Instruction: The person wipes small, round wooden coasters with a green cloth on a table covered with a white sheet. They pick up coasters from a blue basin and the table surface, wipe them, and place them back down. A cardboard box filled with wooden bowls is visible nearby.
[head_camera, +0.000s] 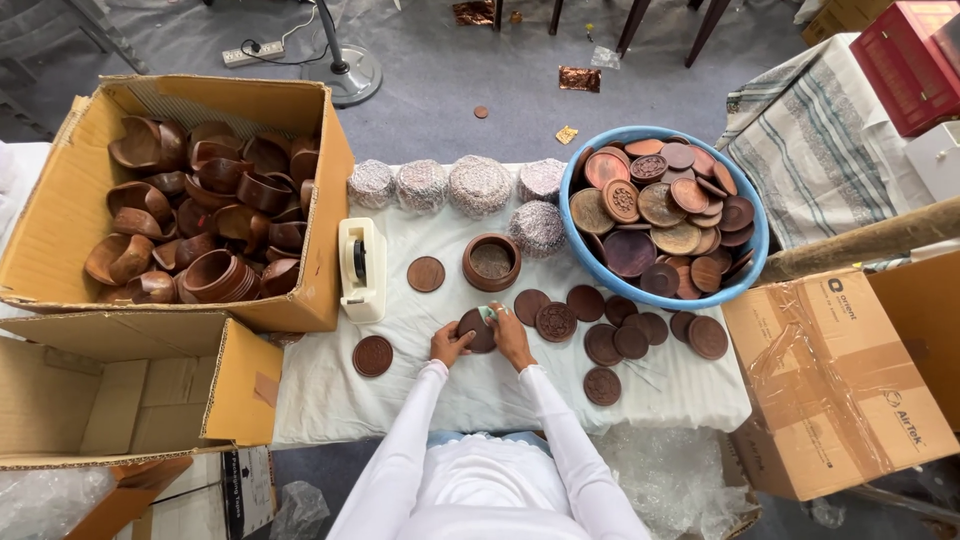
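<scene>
My left hand (449, 343) and my right hand (513, 337) both grip one round dark wooden lid (475, 330) just above the white cloth-covered table (440, 395). A small pale green piece (487, 313) shows at the lid's top edge by my right fingers. Just beyond the lid stands an open round wooden bowl (491, 262). Several more flat wooden lids (600, 330) lie to the right of my hands, and single lids lie at the left (372, 355) and ahead (426, 273).
A blue basin (590, 262) full of wooden lids sits at the right rear. A cardboard box (60, 215) of wooden bowls stands left, an empty box (230, 395) in front of it. A white tape dispenser (362, 268), wrapped bundles (480, 185), a taped carton (835, 385).
</scene>
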